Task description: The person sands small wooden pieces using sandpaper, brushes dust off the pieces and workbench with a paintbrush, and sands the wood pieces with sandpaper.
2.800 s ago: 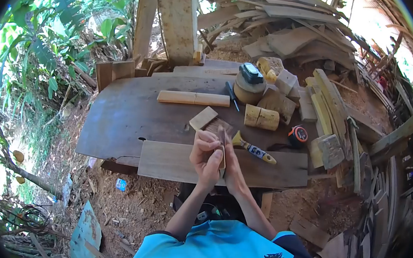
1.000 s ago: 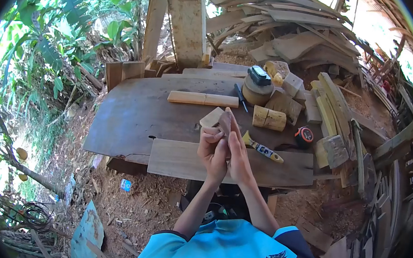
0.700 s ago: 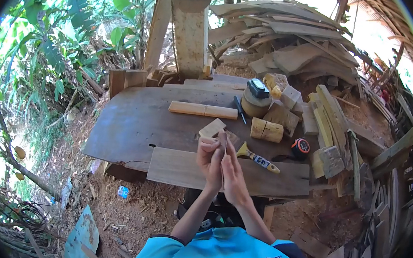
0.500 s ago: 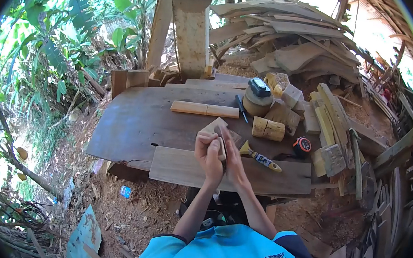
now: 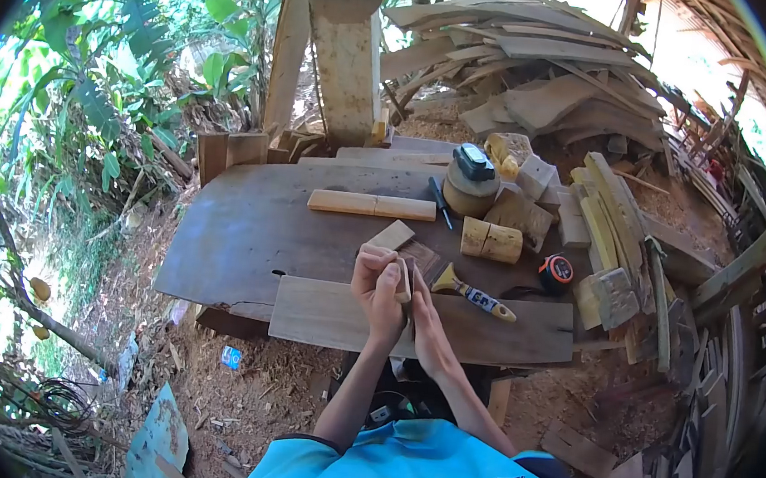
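My left hand (image 5: pixel 380 292) is closed round a small wooden piece (image 5: pixel 405 282) above the front edge of the table. Against that piece's right side lies my right hand (image 5: pixel 431 329), its fingers stretched and flat, with a thin brown edge showing between the hands. Just beyond them a pale wooden block (image 5: pixel 392 234) rests on the tabletop. To the right is a brush (image 5: pixel 475 297) with a pale yellow handle. A split wooden cylinder (image 5: pixel 491 240) sits farther back, near a screwdriver (image 5: pixel 440 202) and a long wooden strip (image 5: pixel 371 205).
A lidded round container (image 5: pixel 470 188) stands at the table's back, beside wood blocks. A tape measure (image 5: pixel 556 270) lies on the right, next to stacked wood strips (image 5: pixel 608 218). A loose board (image 5: pixel 304 312) runs along the front edge. Behind is a large plank pile (image 5: pixel 554 58).
My hands have stayed together while shifting slightly against each other. The small wooden piece now shows more between them. The whole view has shifted a little as the camera moved.
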{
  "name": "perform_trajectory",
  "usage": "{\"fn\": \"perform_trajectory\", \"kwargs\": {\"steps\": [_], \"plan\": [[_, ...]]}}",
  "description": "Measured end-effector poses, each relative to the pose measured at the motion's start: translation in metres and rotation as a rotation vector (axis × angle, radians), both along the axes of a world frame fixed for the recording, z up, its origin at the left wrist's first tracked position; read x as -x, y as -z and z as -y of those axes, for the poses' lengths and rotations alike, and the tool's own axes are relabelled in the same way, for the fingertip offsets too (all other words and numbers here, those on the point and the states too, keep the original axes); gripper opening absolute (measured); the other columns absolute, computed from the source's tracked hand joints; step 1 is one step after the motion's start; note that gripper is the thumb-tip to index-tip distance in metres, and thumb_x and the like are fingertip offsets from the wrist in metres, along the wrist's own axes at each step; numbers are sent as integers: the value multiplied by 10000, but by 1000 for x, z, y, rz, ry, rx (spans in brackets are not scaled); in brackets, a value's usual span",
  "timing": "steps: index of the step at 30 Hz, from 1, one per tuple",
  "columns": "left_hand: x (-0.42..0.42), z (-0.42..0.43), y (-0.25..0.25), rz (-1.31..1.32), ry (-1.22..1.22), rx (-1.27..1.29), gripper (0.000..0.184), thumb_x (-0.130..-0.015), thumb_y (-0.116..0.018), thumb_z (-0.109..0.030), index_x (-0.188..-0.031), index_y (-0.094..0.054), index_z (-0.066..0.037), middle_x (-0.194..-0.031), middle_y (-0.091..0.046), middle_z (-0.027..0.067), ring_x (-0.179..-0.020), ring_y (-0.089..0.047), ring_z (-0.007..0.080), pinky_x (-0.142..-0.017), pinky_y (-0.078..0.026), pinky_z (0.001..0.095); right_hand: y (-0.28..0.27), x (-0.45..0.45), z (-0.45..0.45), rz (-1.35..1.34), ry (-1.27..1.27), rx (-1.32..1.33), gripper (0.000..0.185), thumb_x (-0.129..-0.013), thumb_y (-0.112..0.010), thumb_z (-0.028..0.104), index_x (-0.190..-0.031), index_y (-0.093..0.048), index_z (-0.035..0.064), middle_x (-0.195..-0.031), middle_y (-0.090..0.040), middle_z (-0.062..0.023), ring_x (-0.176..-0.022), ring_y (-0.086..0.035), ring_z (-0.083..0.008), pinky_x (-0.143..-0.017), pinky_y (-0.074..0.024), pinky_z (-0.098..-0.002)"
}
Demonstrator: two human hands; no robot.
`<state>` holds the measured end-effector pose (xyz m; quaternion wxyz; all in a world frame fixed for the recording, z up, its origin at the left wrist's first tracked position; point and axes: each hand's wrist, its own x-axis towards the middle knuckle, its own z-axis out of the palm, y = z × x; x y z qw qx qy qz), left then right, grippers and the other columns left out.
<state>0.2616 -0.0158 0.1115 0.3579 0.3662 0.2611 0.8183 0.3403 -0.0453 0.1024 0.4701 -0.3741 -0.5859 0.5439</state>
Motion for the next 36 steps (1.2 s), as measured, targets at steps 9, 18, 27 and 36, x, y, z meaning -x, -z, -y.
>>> {"fn": "perform_trajectory", "kwargs": {"steps": [9, 18, 27, 36], "plan": [[-1, 8, 3, -37, 8, -17, 10, -809, -481, -8, -803, -473, -8, -841, -455, 39, -800, -440, 92, -767, -352, 219, -18, 9, -22, -121, 7, -78, 526, -952, -284, 321, -1383, -212, 28, -1390, -297, -130, -1315, -218, -217, -1066, -138, -300], [2, 13, 7, -64, -12, -88, 25, -798, -484, 18, -797, -471, -3, -863, -467, 52, -824, -465, 108, -794, -361, 230, -44, 16, 13, -43, 0, -167, 515, -943, -265, 274, -1383, -193, 16, -1422, -231, -146, -1329, -183, -264, -1071, -139, -339], [16, -2, 13, 52, -41, -35, 65, -765, -460, -80, -765, -467, -15, -777, -449, 50, -765, -432, 122, -730, -358, 265, 10, 23, 26, 296, 202, -223, 537, -932, -305, 274, -1383, -173, 14, -1385, -254, -204, -1311, -217, -307, -1061, -165, -354], [11, 1, 12, 0, -8, -51, 31, -758, -462, 30, -763, -468, 0, -815, -470, 55, -782, -449, 112, -750, -363, 232, 8, 11, -4, -27, 7, -69, 535, -949, -235, 312, -1384, -167, 7, -1439, -150, -166, -1347, -107, -274, -1081, -107, -342]]}}
